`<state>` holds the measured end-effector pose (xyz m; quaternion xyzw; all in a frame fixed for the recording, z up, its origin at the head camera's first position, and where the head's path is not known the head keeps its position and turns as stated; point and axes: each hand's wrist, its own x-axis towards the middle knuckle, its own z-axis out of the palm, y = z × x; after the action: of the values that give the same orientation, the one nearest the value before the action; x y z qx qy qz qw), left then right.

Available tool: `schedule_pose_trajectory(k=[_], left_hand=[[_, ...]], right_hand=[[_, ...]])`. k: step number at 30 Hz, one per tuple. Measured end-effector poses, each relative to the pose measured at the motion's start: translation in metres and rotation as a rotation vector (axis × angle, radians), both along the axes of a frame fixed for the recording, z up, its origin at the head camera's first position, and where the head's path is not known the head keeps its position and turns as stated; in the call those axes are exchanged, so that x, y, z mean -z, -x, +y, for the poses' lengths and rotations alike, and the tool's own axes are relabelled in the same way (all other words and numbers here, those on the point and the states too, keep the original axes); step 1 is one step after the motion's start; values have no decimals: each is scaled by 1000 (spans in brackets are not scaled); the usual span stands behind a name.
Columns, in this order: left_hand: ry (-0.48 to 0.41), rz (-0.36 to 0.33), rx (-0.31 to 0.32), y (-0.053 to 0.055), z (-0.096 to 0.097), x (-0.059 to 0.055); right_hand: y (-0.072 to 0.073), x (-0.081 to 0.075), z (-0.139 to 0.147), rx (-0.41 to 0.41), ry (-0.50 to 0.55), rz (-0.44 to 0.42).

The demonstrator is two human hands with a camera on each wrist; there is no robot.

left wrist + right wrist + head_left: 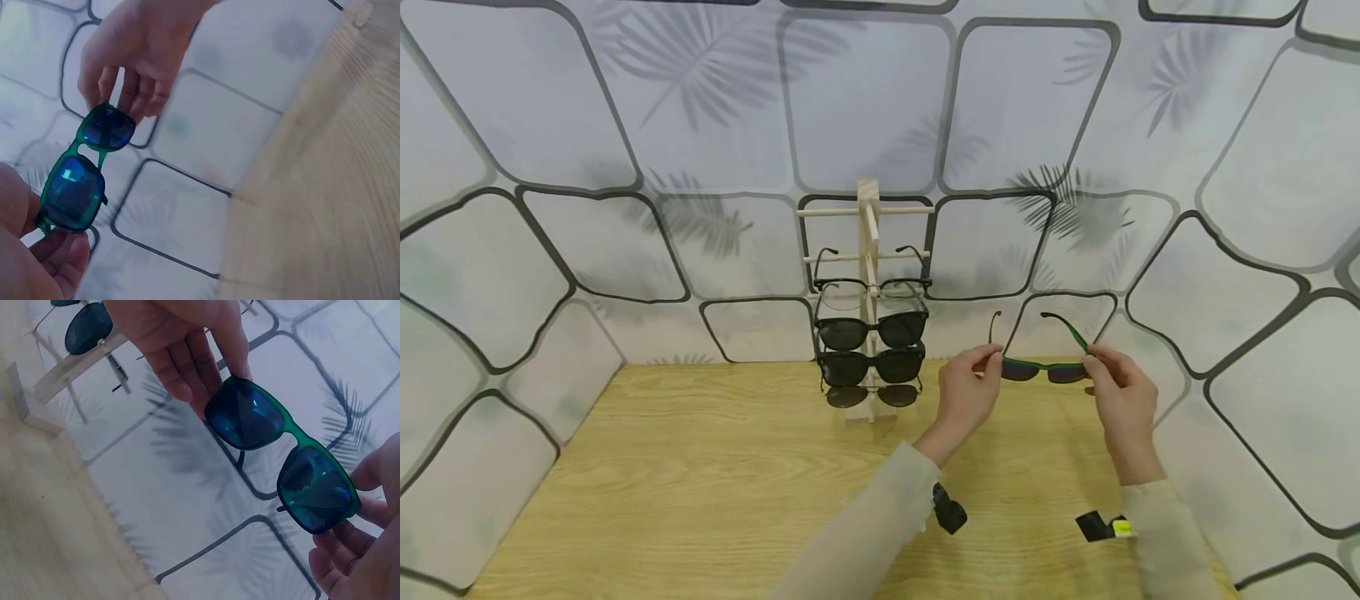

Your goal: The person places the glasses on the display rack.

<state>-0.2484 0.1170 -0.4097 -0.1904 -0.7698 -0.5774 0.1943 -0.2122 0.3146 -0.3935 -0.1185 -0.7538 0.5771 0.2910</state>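
Observation:
Green-framed sunglasses (1042, 370) with dark bluish mirrored lenses are held in the air to the right of a wooden eyewear stand (868, 196). My left hand (967, 390) pinches one outer end of the frame, and my right hand (1123, 400) pinches the other. Both temples are unfolded and point away from me, toward the wall. In the right wrist view the green sunglasses (315, 487) show their lenses, with fingertips at each end. The left wrist view shows the same sunglasses (75, 192) between both hands.
On the stand hang clear-lens glasses (904, 283), two black-framed sunglasses (842, 333) one below another, and thin-framed sunglasses (847, 397) lowest. A bare wooden peg (906, 211) crosses its top. A patterned backdrop (730, 150) surrounds the wooden tabletop (700, 475).

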Motion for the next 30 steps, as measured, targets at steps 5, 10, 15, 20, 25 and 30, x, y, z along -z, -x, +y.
schedule_pose_trajectory(k=[5, 10, 15, 20, 25, 30], left_hand=[[-25, 42, -19, -6, -3, -20], [-38, 58, -22, -12, -9, -36], [-47, 63, -28, -15, -13, -46], [-68, 91, -38, -16, -19, -56], [-72, 152, -30, -18, -26, -72], [-61, 196, -30, -20, -33, -86]], right_hand=[[-3, -15, -4, -20, 78, 65], [-6, -26, -7, -52, 113, 122], [-7, -34, -11, -69, 129, 166], [-7, -40, -15, -84, 141, 205], [-8, -53, -21, -107, 181, 232], [-12, -65, -28, -123, 138, 274]])
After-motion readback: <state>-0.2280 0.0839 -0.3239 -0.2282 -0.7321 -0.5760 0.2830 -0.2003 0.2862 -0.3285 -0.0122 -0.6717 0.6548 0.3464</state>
